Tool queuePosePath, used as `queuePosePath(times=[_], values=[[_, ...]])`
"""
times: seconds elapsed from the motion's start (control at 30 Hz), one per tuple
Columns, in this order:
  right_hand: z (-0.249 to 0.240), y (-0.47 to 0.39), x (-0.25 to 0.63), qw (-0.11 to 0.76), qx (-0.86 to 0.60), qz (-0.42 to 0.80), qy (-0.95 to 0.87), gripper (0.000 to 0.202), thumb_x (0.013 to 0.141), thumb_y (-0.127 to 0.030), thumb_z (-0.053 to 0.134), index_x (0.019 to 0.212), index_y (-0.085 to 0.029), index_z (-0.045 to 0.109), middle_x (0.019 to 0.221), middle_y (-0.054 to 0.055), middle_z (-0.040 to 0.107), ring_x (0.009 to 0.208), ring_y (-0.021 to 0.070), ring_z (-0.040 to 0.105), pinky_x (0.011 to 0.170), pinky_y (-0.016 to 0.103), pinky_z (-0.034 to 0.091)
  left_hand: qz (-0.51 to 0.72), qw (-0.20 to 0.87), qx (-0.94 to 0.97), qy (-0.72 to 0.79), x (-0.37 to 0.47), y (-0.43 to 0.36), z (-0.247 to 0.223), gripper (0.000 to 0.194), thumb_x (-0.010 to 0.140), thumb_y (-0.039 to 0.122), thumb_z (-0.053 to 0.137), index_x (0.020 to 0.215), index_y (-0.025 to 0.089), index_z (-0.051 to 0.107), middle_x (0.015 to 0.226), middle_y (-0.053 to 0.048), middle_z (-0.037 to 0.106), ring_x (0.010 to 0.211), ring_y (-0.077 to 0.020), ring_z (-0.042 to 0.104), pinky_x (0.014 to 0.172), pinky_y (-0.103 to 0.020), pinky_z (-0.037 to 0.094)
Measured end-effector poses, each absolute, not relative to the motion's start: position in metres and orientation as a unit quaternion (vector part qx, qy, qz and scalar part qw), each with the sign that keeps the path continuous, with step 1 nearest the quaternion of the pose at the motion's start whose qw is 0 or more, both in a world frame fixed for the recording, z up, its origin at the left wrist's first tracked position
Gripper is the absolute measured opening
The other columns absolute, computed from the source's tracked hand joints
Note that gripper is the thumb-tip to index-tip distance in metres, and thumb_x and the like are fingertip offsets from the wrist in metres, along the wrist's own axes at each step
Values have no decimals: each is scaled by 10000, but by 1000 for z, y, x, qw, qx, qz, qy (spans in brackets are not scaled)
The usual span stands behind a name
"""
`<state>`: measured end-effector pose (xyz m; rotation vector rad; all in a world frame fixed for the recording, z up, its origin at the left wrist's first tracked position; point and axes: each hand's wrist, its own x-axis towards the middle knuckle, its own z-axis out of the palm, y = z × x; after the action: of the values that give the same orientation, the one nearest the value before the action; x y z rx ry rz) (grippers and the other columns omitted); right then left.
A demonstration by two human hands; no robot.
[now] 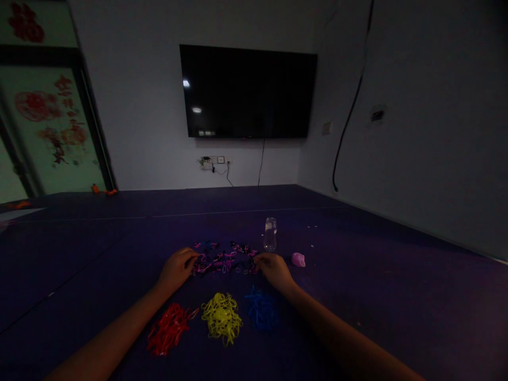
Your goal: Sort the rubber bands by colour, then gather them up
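Note:
Loose pink, purple and black rubber bands (222, 262) lie scattered in front of me, with a few blue ones among them. My left hand (177, 270) is at the left edge of this scatter, thumb and fingertips closed in a pinch. On the opposite side, my right hand (274, 270) also pinches at the bands. What either pinch holds is too small and dark to make out. Nearer to me, between my forearms, are separate heaps of red rubber bands (170, 329), yellow rubber bands (222, 318) and blue rubber bands (262, 308).
A clear bottle (270, 235) stands just beyond my right hand. To its right lies a small pink object (298, 260). Small white bits dot the dark purple surface (349, 254). A television (250, 92) hangs on the far wall, above sockets and cables.

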<state>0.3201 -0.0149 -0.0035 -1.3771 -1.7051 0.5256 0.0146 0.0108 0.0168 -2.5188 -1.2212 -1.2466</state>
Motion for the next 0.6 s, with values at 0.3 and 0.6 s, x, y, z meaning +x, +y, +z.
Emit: queuePosePath(times=[0.3, 0.6], values=[[-3, -16, 320, 427, -553, 206, -685, 273, 787, -320, 469, 789, -178, 702, 668, 24, 665, 593, 154, 584, 537, 228, 399, -389, 39, -833, -391, 15, 9, 18, 269, 798, 114, 445, 867, 200, 690, 826, -45, 660, 784, -168, 620, 720, -280, 499], [-1, -16, 320, 422, -553, 198, -690, 272, 791, -310, 459, 750, -184, 697, 656, 20, 660, 595, 150, 587, 536, 226, 388, -380, 51, -832, -401, 15, 8, 18, 199, 766, 97, 478, 760, 195, 651, 804, -46, 667, 786, -189, 625, 732, -315, 497]])
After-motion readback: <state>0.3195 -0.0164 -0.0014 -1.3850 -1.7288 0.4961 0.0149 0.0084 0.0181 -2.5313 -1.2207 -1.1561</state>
